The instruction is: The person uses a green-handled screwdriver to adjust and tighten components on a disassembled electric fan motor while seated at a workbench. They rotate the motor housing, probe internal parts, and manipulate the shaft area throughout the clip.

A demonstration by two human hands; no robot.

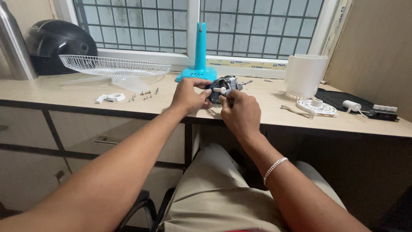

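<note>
Now both hands work the small grey metal fan motor (225, 87) at the beige bench (64, 92) edge: left hand (189, 95) clamps its side, right hand (240, 112) pinches its front.

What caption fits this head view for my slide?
Both hands, left and right, hold a small motor at the desk edge beside loose screws.

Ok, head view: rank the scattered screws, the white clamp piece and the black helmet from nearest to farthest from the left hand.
From the left hand, which grips the small motor:
1. Scattered screws, just to its left on the desk.
2. White clamp piece, further left near the desk's front edge.
3. Black helmet, far left at the back by the window.
</note>
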